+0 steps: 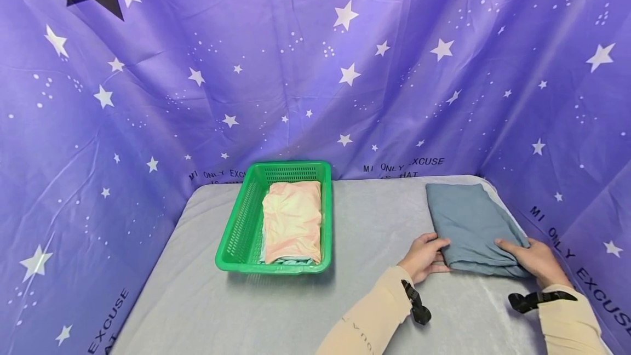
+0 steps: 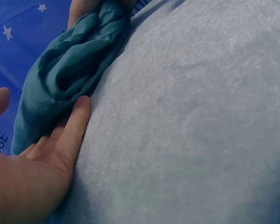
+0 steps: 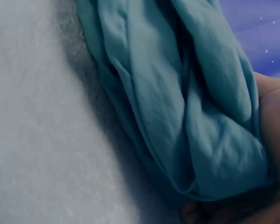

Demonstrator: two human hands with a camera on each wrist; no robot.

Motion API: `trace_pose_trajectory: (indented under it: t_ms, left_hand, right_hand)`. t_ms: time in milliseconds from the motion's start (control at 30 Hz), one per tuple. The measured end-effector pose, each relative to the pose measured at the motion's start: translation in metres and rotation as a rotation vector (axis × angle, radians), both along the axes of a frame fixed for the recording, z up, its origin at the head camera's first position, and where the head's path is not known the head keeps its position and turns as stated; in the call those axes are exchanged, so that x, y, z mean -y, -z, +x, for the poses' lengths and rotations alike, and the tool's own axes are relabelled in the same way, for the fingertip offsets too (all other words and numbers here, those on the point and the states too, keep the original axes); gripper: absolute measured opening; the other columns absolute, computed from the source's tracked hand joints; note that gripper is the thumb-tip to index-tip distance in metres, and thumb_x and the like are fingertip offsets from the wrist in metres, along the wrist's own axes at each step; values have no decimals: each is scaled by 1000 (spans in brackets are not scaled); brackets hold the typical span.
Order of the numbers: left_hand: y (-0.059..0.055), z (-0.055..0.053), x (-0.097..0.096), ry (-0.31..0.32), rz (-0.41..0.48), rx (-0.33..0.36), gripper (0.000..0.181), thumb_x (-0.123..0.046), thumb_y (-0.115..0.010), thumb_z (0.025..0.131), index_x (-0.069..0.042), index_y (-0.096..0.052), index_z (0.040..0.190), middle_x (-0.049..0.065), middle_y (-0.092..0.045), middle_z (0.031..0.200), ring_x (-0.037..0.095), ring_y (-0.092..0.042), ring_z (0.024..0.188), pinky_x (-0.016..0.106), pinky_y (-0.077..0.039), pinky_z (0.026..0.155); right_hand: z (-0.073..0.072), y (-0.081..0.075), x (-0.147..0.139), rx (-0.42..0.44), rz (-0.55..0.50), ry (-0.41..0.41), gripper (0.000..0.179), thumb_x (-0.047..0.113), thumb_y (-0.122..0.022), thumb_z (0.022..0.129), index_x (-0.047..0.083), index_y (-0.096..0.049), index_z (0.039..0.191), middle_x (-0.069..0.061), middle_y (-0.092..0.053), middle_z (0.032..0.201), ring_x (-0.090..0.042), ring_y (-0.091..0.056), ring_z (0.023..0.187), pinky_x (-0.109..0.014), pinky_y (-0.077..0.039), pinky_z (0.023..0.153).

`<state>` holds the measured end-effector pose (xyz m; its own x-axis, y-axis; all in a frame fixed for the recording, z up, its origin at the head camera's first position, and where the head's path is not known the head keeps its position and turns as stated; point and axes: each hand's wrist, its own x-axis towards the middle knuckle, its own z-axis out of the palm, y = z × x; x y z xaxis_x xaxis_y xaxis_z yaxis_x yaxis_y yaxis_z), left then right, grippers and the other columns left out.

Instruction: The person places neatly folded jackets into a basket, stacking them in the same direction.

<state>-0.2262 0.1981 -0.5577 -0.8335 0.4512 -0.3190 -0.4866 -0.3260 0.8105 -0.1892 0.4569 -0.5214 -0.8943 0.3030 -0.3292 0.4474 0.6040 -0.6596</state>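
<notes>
A folded blue-grey cloth (image 1: 473,229) lies at the right end of the table, its layered near edge showing loose folds in the right wrist view. At its left near corner is my left hand (image 1: 423,256), fingers straight and tucked against the underside of the cloth. In the left wrist view the thumb of that hand stands apart from the fabric. My right hand (image 1: 539,261) grips the right near corner, thumb on top and fingers beneath, partly hidden by the cloth.
Left of centre on the grey-covered table (image 1: 374,223) stands a green perforated basket (image 1: 227,259). Inside it a folded pink cloth (image 1: 293,221) rests on a light teal one (image 1: 296,261). Purple star-printed curtains (image 1: 296,70) enclose the table at the back and sides.
</notes>
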Motion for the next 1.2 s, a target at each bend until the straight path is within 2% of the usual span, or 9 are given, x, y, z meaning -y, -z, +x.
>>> trace_pose_trajectory:
  t_ms: [133,267,367,500,633,967,1100,1167,1200]
  left_hand:
    - [-1,-1,1,14,13,-13,28,-24,-67,99,-11,-62,122,12,-70,105,37,-72,104,62,-56,91]
    - [-3,-2,2,25,31,-23,25,-28,-67,100,-11,-61,117,11,-68,105,36,-72,104,63,-56,91]
    - [-4,-2,5,29,45,-20,28,-28,-67,100,-11,-59,121,12,-65,108,36,-70,105,65,-55,92]
    - [-3,-2,6,31,61,-20,37,-25,-67,100,-14,-53,132,12,-62,114,38,-69,109,66,-54,92]
    - [0,-1,5,20,55,-27,41,-22,-69,99,-17,-51,136,13,-63,114,39,-69,109,64,-56,89]
    - [2,1,5,-3,-3,-28,45,-10,-70,96,-22,-51,135,10,-60,117,31,-69,101,58,-59,87]
    - [2,3,4,-47,-36,-34,45,-8,-71,94,-24,-54,132,8,-60,117,25,-68,95,50,-60,85]
    - [3,5,3,-84,-70,-44,45,-7,-73,92,-25,-56,129,6,-60,120,24,-67,95,46,-59,85]
    - [3,7,2,-102,-94,-53,46,-7,-74,91,-26,-57,129,6,-60,123,24,-66,98,45,-58,87]
  right_hand:
    - [-2,-3,2,47,16,-102,110,61,-47,100,-30,-4,146,-56,-8,148,-70,-20,137,-73,-29,111]
    - [-2,-4,9,-8,52,-142,103,57,-48,101,-33,-19,143,-56,-20,145,-67,-34,130,-67,-40,103]
    - [-1,-3,15,-89,50,-135,87,50,-53,102,-27,-38,138,-52,-36,140,-56,-49,119,-47,-50,90]
    - [1,-2,21,-175,50,-112,69,43,-58,101,-21,-52,126,-44,-51,129,-35,-58,101,-24,-44,72]
    - [5,-1,28,-229,58,-99,63,38,-60,101,-19,-55,127,-42,-54,129,-14,-56,91,-18,-42,67]
    - [11,3,37,-290,41,-81,61,36,-59,103,-17,-53,132,-41,-53,133,19,-40,83,-14,-41,67]
    - [14,4,41,-311,28,-69,61,35,-58,103,-17,-52,134,-40,-54,134,22,-39,82,-12,-40,67]
    - [15,3,44,-303,23,-61,63,37,-57,104,-17,-50,137,-40,-52,137,19,-42,86,-13,-40,70]
    - [15,2,45,-295,22,-55,65,37,-57,104,-17,-48,139,-40,-51,138,12,-48,89,-15,-41,72]
